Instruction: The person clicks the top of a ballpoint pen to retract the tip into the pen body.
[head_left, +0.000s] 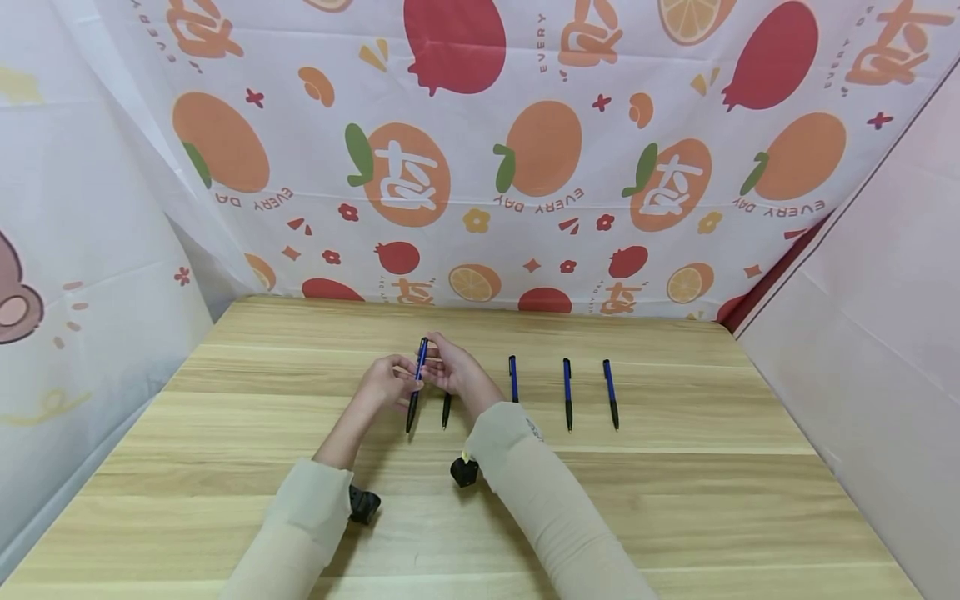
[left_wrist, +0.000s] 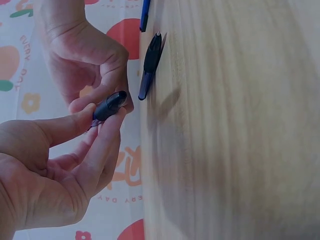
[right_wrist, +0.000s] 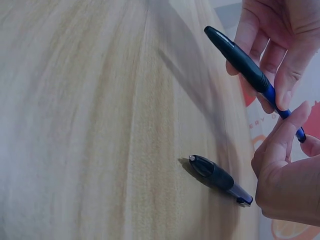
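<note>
Left hand (head_left: 388,384), right hand (head_left: 455,367) pinch raised pen (right_wrist: 250,75); far tabletop edge (head_left: 645,323) beyond, room leftward.

Above a wood-grained tabletop (right_wrist: 100,125), the left hand (right_wrist: 295,37) is pinching a blue-and-black pen (right_wrist: 240,62) in its fingers, while the right hand (right_wrist: 285,172) is gripping its blue end. A second pen (right_wrist: 215,175) is lying on the tabletop nearby.

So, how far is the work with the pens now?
Looks done: four pens lie roughly in a row on the table. In hand: a fifth pen, pinched by the left hand, while the right hand holds the end opposite its tip. Left, probably: setting it down beside them, perhaps clicked first, as its tip shows no writing point.
</note>
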